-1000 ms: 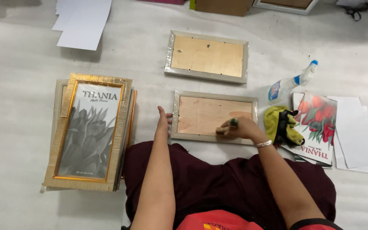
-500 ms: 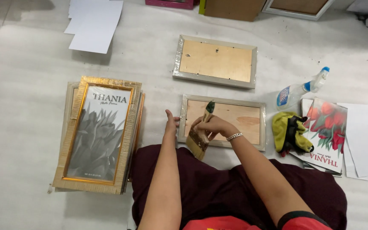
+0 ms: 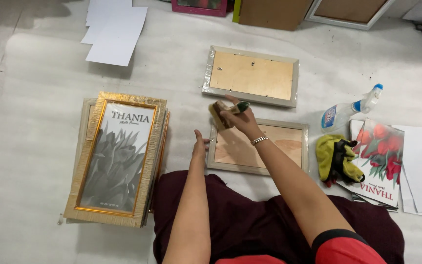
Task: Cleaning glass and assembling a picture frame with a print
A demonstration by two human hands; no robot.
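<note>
The right hand grips a small tan brush above the face-down pale wooden frame, whose left edge the flat, open left hand touches.

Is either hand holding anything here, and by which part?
The right hand grips a small tan brush-like tool by its dark green handle end. The left hand holds nothing, only resting against the near frame.

frame stack left, two frames centre, spray bottle right
</note>
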